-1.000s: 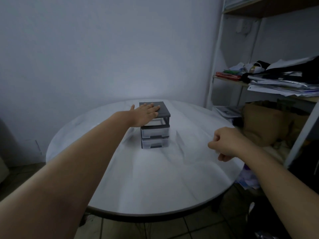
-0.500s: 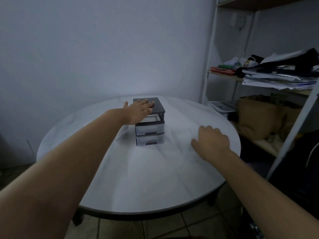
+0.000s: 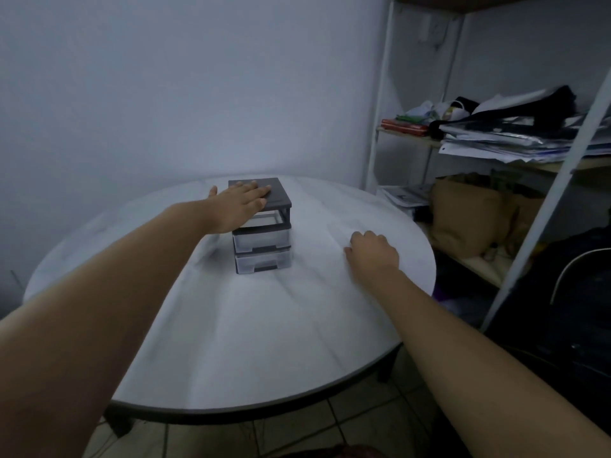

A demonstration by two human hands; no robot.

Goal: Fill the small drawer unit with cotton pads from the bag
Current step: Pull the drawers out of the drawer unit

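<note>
So the small drawer unit point(image 3: 263, 249) sits toward the far middle of the round white table point(image 3: 264, 342). The left hand point(image 3: 239, 204) lies flat on its dark top, fingers straight, holding nothing. The right hand point(image 3: 372, 252) rests palm-down on the table just right of the unit, fingers loose, also holding nothing. Off to the right there's a white shelf rack point(image 3: 380, 94) with a messy stack of papers point(image 3: 502, 140) and a brown bag point(image 3: 469, 216) underneath.

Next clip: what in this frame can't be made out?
Head view only.
- Drawer unit contents: cloudy fronts, dim light.
- Unit's top under the left hand: covered by it.
- Right hand: palm side hidden by its own back.
- Cotton pad bag: none recognisable; shelf clutter is dim and cut by the right edge.
</note>
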